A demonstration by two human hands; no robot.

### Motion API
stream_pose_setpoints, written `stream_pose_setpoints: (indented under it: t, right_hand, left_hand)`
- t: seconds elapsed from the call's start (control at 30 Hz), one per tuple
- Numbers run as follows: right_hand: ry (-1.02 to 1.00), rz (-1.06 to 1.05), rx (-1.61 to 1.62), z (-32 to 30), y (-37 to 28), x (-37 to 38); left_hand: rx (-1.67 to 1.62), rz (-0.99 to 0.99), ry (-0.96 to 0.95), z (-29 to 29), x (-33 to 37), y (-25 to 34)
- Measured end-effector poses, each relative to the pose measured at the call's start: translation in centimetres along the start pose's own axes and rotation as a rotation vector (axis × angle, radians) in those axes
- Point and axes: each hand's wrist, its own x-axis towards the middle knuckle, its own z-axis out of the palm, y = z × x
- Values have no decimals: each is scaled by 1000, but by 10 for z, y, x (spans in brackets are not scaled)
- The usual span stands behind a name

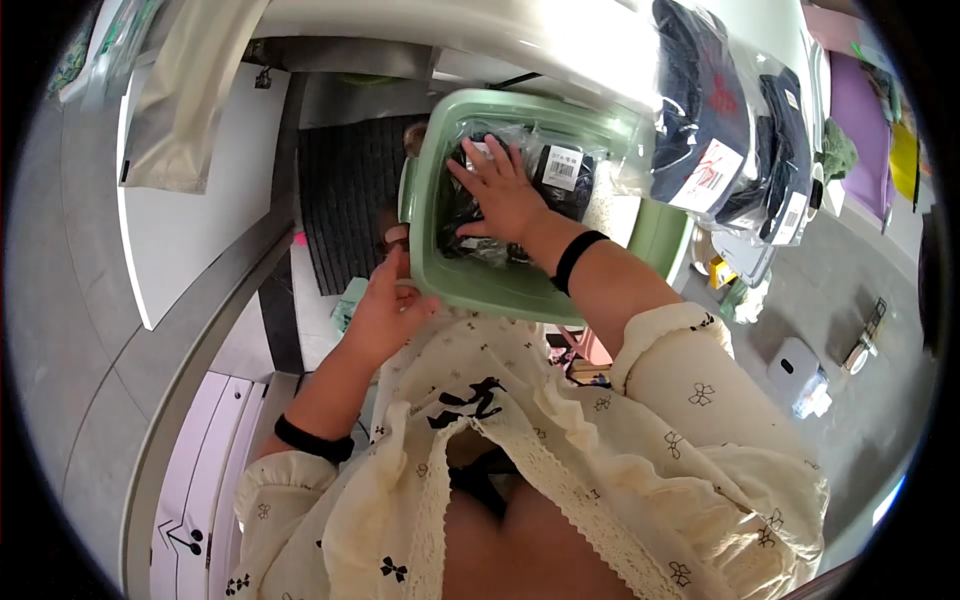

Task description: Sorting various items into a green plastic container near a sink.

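Note:
A pale green plastic tub (552, 303) stands in front of me with several clear-bagged dark items in it. My right hand (500, 195) reaches into the tub, fingers spread, and lies flat on the bagged dark items (470, 215). Beside its fingers is a bag with a white barcode label (562, 167). My left hand (388, 305) is at the tub's near left corner, half curled with the thumb apart. Its fingertips are close to the rim or touching it; nothing shows in its grasp.
More bagged dark garments (700, 130) hang over the white surface at the upper right. A white panel (200, 230) and a beige hanging piece (185, 110) are at the left. A dark ribbed mat (350, 210) lies beyond the tub's left side. A white device (797, 372) stands on the grey floor.

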Motion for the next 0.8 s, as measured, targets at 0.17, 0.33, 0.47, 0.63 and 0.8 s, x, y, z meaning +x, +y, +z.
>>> stream_pose_setpoints:
  t: [0.17, 0.33, 0.47, 0.63, 0.8]
  right_hand:
    - [59, 4, 11, -1, 3, -7]
    - [133, -31, 40, 2, 7, -15]
    - [236, -65, 127, -4, 15, -31]
    - [253, 157, 58, 1, 20, -65]
    - [156, 473, 101, 4, 20, -78]
  left_hand:
    - [7, -85, 11, 13, 19, 6]
    - [177, -142, 74, 19, 30, 18]
    - [44, -95, 80, 21, 32, -1]
    - [118, -161, 142, 17, 27, 4]
    - [-40, -255, 142, 4, 24, -6]
